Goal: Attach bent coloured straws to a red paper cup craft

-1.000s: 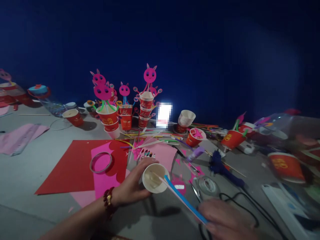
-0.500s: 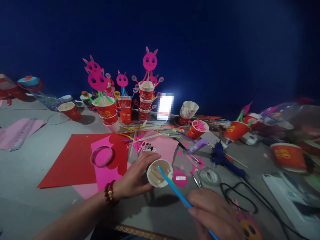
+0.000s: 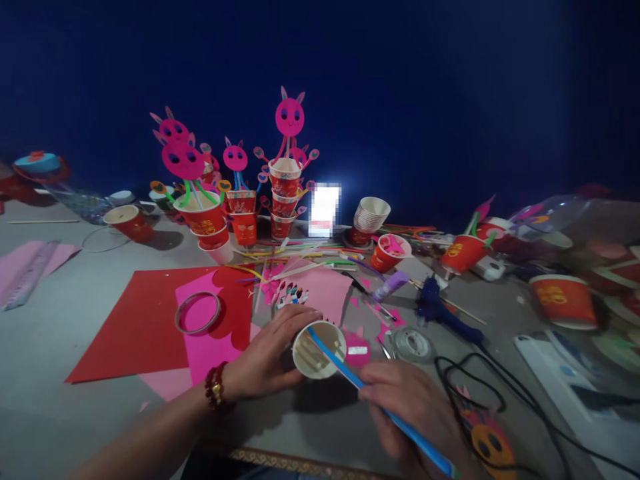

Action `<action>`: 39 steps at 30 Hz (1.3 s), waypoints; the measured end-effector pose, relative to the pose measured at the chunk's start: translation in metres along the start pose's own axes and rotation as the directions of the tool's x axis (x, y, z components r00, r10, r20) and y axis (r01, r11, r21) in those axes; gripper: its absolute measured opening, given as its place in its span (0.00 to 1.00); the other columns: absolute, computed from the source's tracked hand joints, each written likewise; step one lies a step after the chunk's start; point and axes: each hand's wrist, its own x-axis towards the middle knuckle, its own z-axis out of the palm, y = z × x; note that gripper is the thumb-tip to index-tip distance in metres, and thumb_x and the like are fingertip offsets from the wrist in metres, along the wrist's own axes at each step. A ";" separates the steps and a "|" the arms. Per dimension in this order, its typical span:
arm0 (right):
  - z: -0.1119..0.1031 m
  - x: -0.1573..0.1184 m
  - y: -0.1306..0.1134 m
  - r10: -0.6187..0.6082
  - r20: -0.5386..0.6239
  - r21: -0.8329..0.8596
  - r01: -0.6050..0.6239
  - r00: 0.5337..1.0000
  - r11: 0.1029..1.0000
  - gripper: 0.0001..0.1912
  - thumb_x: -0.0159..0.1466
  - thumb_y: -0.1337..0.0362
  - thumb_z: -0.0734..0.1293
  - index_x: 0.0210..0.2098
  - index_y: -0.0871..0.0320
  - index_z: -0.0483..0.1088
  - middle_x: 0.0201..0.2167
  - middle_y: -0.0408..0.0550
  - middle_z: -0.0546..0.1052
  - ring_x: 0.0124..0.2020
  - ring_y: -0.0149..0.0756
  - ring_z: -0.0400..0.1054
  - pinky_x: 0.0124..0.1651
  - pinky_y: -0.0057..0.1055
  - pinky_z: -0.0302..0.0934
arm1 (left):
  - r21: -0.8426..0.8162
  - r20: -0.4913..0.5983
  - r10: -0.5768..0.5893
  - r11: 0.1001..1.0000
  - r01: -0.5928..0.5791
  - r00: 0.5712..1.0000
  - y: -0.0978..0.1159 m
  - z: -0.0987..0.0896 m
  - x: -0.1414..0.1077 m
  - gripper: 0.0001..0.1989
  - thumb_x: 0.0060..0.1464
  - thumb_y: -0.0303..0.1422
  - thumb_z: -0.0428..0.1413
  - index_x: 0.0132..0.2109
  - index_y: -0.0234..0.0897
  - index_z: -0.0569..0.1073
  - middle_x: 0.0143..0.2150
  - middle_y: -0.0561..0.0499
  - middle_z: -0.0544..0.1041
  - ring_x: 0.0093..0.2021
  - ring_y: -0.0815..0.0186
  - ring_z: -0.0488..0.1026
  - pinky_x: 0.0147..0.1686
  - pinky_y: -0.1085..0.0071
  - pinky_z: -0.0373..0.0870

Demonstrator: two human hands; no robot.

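My left hand (image 3: 273, 353) is wrapped round a paper cup (image 3: 295, 360), whose open mouth tilts toward me and shows a pale inside. Between the thumb and fingers of my right hand (image 3: 400, 407) is a blue pipe cleaner (image 3: 335, 360). Its far end reaches into the mouth of the cup, by the upper left rim; its other end sticks out below the hand. Just right of the cup lies a pink disc (image 3: 357, 351) with a whitish strip on it.
Red paper (image 3: 115, 333) and a tape ring (image 3: 197, 313) lie left. Decorated cup figures (image 3: 285, 173) and stacked cups (image 3: 373, 213) stand behind, near a bright phone (image 3: 324, 210). A blue glue gun (image 3: 443, 310), its black cord (image 3: 493, 380) and a tape roll (image 3: 413, 343) are right.
My right hand has moved up and left, pushing the blue pipe cleaner's tip toward the cup's upper left rim. My left hand keeps its hold on the cup. The view has shifted slightly.
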 end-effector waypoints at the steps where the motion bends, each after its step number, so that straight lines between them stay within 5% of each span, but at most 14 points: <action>1: 0.001 0.002 0.000 0.007 0.009 0.019 -0.007 1.000 1.000 0.14 0.58 0.77 0.65 0.40 0.55 0.71 0.33 0.47 0.82 0.34 0.35 0.79 0.40 0.31 0.73 | -0.012 -0.001 -0.005 1.000 0.005 1.000 0.000 0.000 0.000 0.38 0.54 0.28 0.61 0.68 0.43 0.55 0.63 0.39 0.67 0.65 0.52 0.62 0.64 0.51 0.61; 12: 0.007 -0.001 0.014 0.356 -0.012 0.321 -0.333 0.934 0.886 0.13 0.64 0.73 0.66 0.44 0.51 0.75 0.38 0.47 0.81 0.41 0.42 0.75 0.46 0.38 0.70 | -0.131 0.044 -0.060 0.989 0.065 0.997 -0.005 0.008 -0.005 0.37 0.55 0.35 0.63 0.67 0.43 0.58 0.66 0.38 0.67 0.66 0.50 0.64 0.64 0.52 0.62; 18: 0.017 -0.004 0.017 0.535 0.040 0.526 -0.473 0.844 0.707 0.08 0.69 0.65 0.65 0.45 0.53 0.76 0.37 0.48 0.81 0.33 0.38 0.76 0.31 0.29 0.71 | -0.275 0.121 -0.147 0.945 0.175 0.982 -0.003 0.009 -0.006 0.40 0.50 0.38 0.67 0.66 0.41 0.61 0.64 0.38 0.70 0.63 0.49 0.68 0.61 0.54 0.66; 20: 0.018 0.000 0.016 0.521 0.061 0.531 -0.470 0.851 0.705 0.08 0.70 0.65 0.64 0.44 0.55 0.75 0.36 0.49 0.81 0.31 0.37 0.75 0.29 0.29 0.70 | -0.291 0.138 -0.143 0.940 0.178 0.980 -0.003 0.009 -0.006 0.40 0.49 0.40 0.68 0.66 0.41 0.62 0.64 0.38 0.71 0.63 0.48 0.69 0.61 0.53 0.66; 26: 0.012 0.027 -0.001 0.276 0.145 0.209 -0.302 0.950 0.930 0.05 0.65 0.68 0.67 0.40 0.54 0.73 0.33 0.46 0.78 0.35 0.39 0.72 0.39 0.34 0.67 | -0.338 0.122 -0.095 0.932 0.131 0.988 -0.009 0.009 -0.012 0.41 0.49 0.42 0.68 0.66 0.41 0.62 0.65 0.36 0.69 0.64 0.47 0.66 0.63 0.50 0.62; 31: 0.011 0.045 -0.014 0.136 0.319 0.161 -0.195 0.938 0.968 0.04 0.65 0.67 0.66 0.38 0.55 0.73 0.31 0.46 0.79 0.35 0.40 0.69 0.36 0.34 0.62 | -0.423 0.113 -0.100 0.895 0.139 0.989 -0.011 0.010 -0.019 0.39 0.51 0.42 0.66 0.66 0.42 0.61 0.64 0.38 0.67 0.64 0.50 0.66 0.62 0.52 0.63; 39: 0.017 0.045 -0.012 0.080 0.186 0.210 -0.119 0.979 0.970 0.07 0.62 0.72 0.64 0.33 0.55 0.73 0.26 0.44 0.75 0.32 0.37 0.68 0.38 0.35 0.63 | -0.507 0.047 -0.140 0.850 0.145 0.989 -0.011 0.011 -0.016 0.38 0.50 0.43 0.67 0.64 0.43 0.61 0.59 0.41 0.69 0.59 0.52 0.69 0.60 0.53 0.65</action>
